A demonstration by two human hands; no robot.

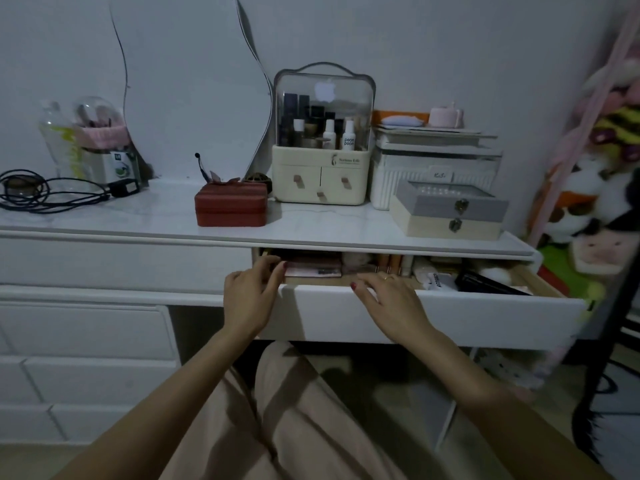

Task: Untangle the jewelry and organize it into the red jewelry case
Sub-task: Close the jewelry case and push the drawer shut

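Two hands [249, 296] [388, 299] at one open drawer [433, 317]; one red jewelry case [231, 206].

White vanity, one brick-red spot, dim blue-grey light.

The jewelry case [231, 204] sits dull brick red with faint ribbed stripes on its lid, on a pale white tabletop [138, 216]. The drawer [433, 313] front is plain white, its inner sides light wood. Cream cosmetics organizer [320, 174] with tan knobs; beside it a box [448, 211] grey above, beige below. Black cable [48, 195] coils at the left. Dark red nail polish shows on the right hand [388, 299]; trousers [294, 410] pale pinkish beige.
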